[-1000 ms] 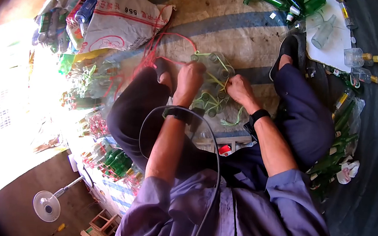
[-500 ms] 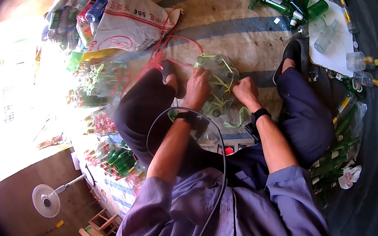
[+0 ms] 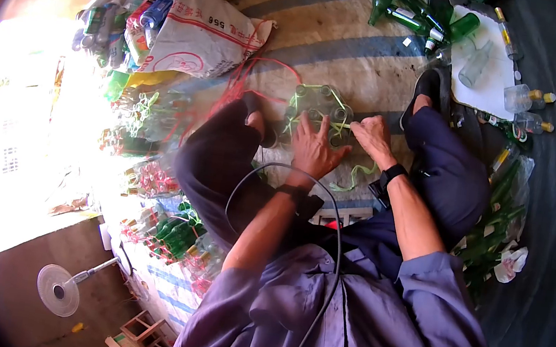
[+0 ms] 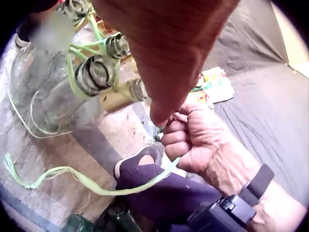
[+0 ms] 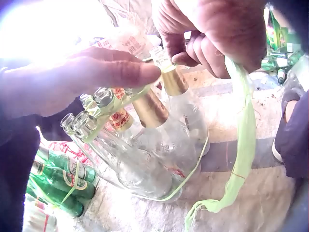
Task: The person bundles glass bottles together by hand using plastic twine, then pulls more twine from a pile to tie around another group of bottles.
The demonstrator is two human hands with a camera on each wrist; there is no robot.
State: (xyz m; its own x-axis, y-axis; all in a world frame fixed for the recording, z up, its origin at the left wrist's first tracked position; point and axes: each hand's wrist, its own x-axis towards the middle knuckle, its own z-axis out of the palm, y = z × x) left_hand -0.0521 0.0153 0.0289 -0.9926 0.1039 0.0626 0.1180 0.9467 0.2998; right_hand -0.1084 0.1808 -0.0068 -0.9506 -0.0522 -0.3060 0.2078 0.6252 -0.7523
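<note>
A person seated on a striped ground sheet (image 3: 337, 44) works pale-green strip (image 5: 240, 145) around the necks of a cluster of clear glass bottles (image 5: 157, 152), which stands between the two feet, necks uppermost. The right hand (image 3: 372, 138) is curled into a fist around the strip, its frayed tail hanging free below; the left hand (image 3: 316, 152) reaches over the necks with fingers spread and thumb stretched toward the fist, though whether it presses on the glass or the strip cannot be told. A lower band (image 5: 188, 176) circles the bottles nearer their bases, beside gold-foiled necks (image 5: 149, 108) and bare ones. The likeliest trouble is slack: with only the right fist plainly holding the strip, a loosened grip could let the loops ride up over the smooth rims and free a bottle. Too hard a sideways pull, with no firm counter-hold from the left hand, could tip the group on the wrinkled sheet or knock glass against glass. The thin strip, fraying at its end, might also split under strain, and its loose tail could tangle in the fingers.
</note>
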